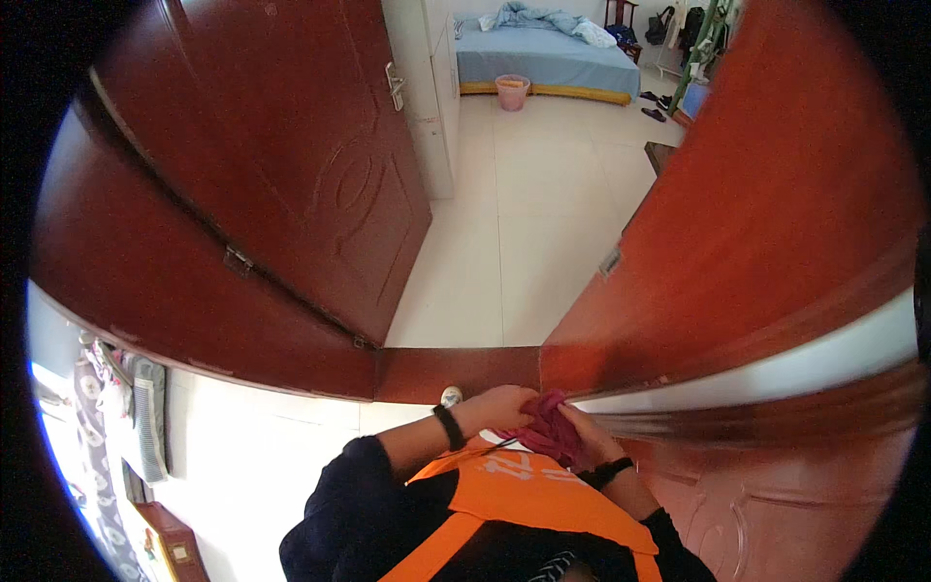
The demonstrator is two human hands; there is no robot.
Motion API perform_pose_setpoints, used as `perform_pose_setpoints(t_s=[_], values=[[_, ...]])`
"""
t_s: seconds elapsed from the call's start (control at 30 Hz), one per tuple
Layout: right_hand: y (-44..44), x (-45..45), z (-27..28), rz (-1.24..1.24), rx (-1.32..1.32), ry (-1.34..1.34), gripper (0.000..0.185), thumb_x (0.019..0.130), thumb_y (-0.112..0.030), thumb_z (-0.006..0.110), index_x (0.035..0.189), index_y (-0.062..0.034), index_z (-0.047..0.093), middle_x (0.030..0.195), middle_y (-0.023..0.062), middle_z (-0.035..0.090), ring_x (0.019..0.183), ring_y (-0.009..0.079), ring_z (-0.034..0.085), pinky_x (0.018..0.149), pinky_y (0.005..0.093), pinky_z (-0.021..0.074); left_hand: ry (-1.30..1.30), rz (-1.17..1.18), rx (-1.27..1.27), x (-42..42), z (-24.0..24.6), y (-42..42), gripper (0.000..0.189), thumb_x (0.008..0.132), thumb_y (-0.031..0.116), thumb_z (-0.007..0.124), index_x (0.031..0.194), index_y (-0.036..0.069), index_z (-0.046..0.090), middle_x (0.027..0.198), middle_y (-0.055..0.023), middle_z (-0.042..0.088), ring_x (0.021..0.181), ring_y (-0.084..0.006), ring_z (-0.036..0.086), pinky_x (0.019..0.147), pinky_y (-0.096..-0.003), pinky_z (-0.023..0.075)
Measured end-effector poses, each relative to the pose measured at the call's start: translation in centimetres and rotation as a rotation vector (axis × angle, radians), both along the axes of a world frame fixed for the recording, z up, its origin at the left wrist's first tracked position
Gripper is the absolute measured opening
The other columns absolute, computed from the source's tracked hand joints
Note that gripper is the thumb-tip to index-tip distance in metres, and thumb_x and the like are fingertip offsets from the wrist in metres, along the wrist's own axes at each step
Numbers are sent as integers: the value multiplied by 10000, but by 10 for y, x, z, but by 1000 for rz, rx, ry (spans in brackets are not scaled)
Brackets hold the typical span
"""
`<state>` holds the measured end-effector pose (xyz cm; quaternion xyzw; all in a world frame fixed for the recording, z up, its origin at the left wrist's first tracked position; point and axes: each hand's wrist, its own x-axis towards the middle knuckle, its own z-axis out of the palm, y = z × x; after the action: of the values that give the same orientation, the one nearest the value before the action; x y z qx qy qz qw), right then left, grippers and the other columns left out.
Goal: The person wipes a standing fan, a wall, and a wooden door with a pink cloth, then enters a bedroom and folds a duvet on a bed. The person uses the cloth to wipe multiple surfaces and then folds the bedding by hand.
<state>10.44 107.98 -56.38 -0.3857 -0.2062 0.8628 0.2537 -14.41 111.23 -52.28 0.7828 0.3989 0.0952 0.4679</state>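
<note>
A crumpled dark pink cloth is bunched between my two hands, close in front of the orange apron on my chest. My left hand grips its left side, the fingers closed on the fabric. From the right, my right hand pinches the cloth near its top, with part of the fingers hidden by folds. Both wrists wear black bands. A thin dark cord lies beside the cloth, below my left hand. The tip of a light shoe shows beyond my left forearm.
A doorway with a dark wooden threshold lies ahead. Its brown door stands open on the left, and a red-brown panel rises on the right. Inside are a tiled floor, a pink bin, a bed and shoes.
</note>
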Motion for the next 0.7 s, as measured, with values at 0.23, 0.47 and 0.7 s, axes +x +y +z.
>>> perform_pose_setpoints(t_s=[0.23, 0.47, 0.7], values=[[136, -166, 40, 143, 336, -94, 631, 1030, -261, 645, 1559, -58, 368, 1404, 59, 564, 1255, 156, 546, 1062, 326, 457, -40, 591, -218, -172, 6, 87, 552, 904, 381, 720, 1329, 43, 621, 1226, -221, 692, 1164, -381, 661, 981, -425, 532], [232, -248, 37, 237, 623, -222, 1048, 856, -373, 847, 1607, -56, 189, 1447, 165, 505, 1300, 232, 527, 1094, 384, 454, -266, 631, -291, -203, 7, 189, 627, 947, 368, 712, 1425, -2, 549, 1184, -183, 721, 1075, -240, 700, 918, -351, 553], [378, -236, 36, 99, 418, 18, 804, 824, -184, 755, 1521, -65, 372, 1332, 82, 580, 1207, 190, 570, 1047, 338, 467, -497, 475, -476, -187, 53, 311, 670, 1038, 158, 616, 1568, -78, 280, 1473, -168, 531, 1317, -195, 547, 1059, -321, 477]])
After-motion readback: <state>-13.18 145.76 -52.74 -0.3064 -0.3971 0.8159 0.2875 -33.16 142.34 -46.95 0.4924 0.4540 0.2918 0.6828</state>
